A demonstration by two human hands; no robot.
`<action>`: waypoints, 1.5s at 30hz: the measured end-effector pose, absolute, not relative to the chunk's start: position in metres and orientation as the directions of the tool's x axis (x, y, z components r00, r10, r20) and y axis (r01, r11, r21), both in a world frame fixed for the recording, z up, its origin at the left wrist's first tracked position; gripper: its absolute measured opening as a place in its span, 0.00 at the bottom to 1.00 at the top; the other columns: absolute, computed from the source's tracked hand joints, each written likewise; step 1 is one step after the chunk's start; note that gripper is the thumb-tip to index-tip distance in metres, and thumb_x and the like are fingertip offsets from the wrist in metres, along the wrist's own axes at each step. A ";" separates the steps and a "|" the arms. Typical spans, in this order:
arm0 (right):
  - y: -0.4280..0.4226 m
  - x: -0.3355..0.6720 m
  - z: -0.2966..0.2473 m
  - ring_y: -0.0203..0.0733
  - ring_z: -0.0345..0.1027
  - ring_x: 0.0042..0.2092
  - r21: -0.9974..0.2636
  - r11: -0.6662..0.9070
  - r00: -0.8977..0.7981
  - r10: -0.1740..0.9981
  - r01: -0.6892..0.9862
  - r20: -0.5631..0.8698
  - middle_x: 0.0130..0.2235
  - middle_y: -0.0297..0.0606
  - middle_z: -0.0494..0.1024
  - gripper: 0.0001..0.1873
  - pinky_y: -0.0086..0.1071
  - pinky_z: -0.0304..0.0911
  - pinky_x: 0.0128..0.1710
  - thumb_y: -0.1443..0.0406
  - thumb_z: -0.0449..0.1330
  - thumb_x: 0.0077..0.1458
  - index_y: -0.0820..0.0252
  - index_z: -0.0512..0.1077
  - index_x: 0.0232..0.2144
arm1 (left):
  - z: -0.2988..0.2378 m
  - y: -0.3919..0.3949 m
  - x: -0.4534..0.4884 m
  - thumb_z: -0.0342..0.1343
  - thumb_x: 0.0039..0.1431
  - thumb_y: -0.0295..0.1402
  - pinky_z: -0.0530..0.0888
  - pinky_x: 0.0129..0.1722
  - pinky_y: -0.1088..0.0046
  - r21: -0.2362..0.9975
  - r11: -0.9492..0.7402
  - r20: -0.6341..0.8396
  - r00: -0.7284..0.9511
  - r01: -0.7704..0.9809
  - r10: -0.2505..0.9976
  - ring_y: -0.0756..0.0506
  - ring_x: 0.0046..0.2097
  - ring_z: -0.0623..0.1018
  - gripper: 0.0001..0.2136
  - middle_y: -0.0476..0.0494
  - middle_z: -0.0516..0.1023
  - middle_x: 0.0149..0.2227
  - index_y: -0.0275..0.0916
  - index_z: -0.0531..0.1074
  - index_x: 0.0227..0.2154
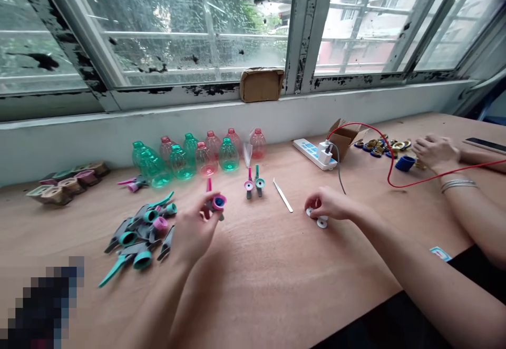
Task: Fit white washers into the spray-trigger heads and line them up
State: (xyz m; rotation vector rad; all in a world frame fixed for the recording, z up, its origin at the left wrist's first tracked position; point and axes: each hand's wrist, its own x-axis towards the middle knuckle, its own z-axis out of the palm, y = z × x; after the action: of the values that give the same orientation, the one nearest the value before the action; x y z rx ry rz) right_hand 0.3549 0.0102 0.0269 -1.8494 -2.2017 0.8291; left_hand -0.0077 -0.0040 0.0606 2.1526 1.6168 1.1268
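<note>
My left hand (193,230) is shut on a small plastic spray-nozzle part (217,204) with a pink collar, a pink stem and a grey body. My fingers partly hide it. My right hand (328,204) rests its fingertips on a white plastic part with two rings (318,218), holding it against the wooden table (253,280). Between my hands stand two assembled nozzle parts (253,183), one pink and one teal. Beyond my left hand lies a heap of grey and teal sprayer parts (140,235).
Clear plastic spray bottles (182,162) stand by the window wall. A slim metal tool (282,195), a power strip (314,154), a red cable (389,167) and a cardboard box (343,138) lie ahead. A co-worker's hand (435,151) is next to gold and blue rings (383,146).
</note>
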 end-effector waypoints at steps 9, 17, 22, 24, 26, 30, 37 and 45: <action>0.003 0.291 0.060 0.35 0.66 0.28 -0.879 0.037 -0.310 0.942 0.475 -0.127 0.29 0.37 0.77 0.14 0.25 0.57 0.23 0.57 0.66 0.44 0.62 0.77 0.30 | 0.009 -0.010 0.007 0.55 0.55 0.33 0.70 0.28 0.77 0.817 -0.347 0.286 0.198 0.460 0.938 0.50 0.30 0.75 0.11 0.47 0.78 0.35 0.41 0.71 0.42; 0.007 0.182 0.014 0.33 0.64 0.24 -0.997 0.064 -0.362 0.931 0.036 0.047 0.23 0.33 0.73 0.16 0.25 0.59 0.21 0.57 0.69 0.41 0.64 0.74 0.27 | 0.010 -0.019 0.009 0.53 0.56 0.29 0.69 0.29 0.77 0.762 -0.400 0.211 0.389 0.510 0.897 0.50 0.28 0.75 0.14 0.50 0.78 0.31 0.43 0.71 0.46; 0.000 0.186 0.001 0.32 0.64 0.22 -0.999 0.051 -0.300 0.953 0.016 0.044 0.22 0.32 0.74 0.18 0.25 0.59 0.20 0.55 0.69 0.40 0.63 0.72 0.27 | 0.007 -0.017 0.009 0.53 0.56 0.30 0.69 0.30 0.77 0.748 -0.400 0.193 0.402 0.530 0.895 0.50 0.29 0.75 0.12 0.50 0.78 0.29 0.43 0.73 0.43; -0.001 0.188 -0.003 0.31 0.64 0.21 -0.997 0.073 -0.309 0.949 0.029 0.061 0.22 0.31 0.74 0.18 0.24 0.58 0.20 0.54 0.69 0.41 0.62 0.72 0.28 | 0.006 -0.017 0.009 0.53 0.56 0.30 0.69 0.29 0.77 0.747 -0.397 0.194 0.397 0.533 0.897 0.50 0.29 0.75 0.11 0.50 0.78 0.28 0.42 0.73 0.42; 0.000 0.189 -0.007 0.31 0.63 0.21 -0.994 0.092 -0.308 0.949 0.051 0.072 0.21 0.30 0.72 0.18 0.24 0.56 0.19 0.54 0.68 0.43 0.62 0.72 0.28 | 0.006 -0.016 0.009 0.53 0.55 0.31 0.68 0.29 0.78 0.743 -0.397 0.194 0.394 0.539 0.898 0.50 0.28 0.74 0.12 0.51 0.77 0.27 0.42 0.73 0.43; 0.002 0.188 -0.012 0.31 0.62 0.20 -0.998 0.052 -0.305 0.952 0.045 0.036 0.20 0.29 0.71 0.18 0.24 0.56 0.18 0.53 0.67 0.45 0.61 0.70 0.29 | 0.006 -0.015 0.010 0.53 0.56 0.31 0.67 0.27 0.78 0.742 -0.393 0.178 0.406 0.543 0.896 0.51 0.26 0.73 0.13 0.52 0.75 0.25 0.42 0.72 0.44; -0.005 0.186 -0.002 0.29 0.61 0.25 -0.869 0.425 -0.239 0.898 0.254 0.369 0.31 0.33 0.70 0.06 0.25 0.59 0.24 0.62 0.63 0.50 0.60 0.73 0.30 | 0.006 -0.014 0.009 0.52 0.56 0.29 0.67 0.28 0.78 0.741 -0.401 0.196 0.398 0.538 0.896 0.51 0.26 0.73 0.13 0.53 0.75 0.25 0.43 0.73 0.44; -0.010 0.189 0.000 0.29 0.59 0.26 -0.689 0.589 -0.318 0.808 0.423 0.495 0.34 0.33 0.70 0.04 0.25 0.58 0.27 0.68 0.62 0.52 0.57 0.77 0.32 | 0.006 -0.014 0.009 0.53 0.55 0.30 0.68 0.28 0.77 0.737 -0.396 0.184 0.400 0.548 0.898 0.51 0.26 0.73 0.13 0.52 0.75 0.25 0.41 0.72 0.44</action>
State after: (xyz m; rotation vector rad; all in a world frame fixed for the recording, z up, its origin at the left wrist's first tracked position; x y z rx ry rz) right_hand 0.1894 -0.0098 0.0000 -0.9845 -1.9465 0.5577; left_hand 0.0088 -0.0145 0.0063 2.0788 1.2285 0.7805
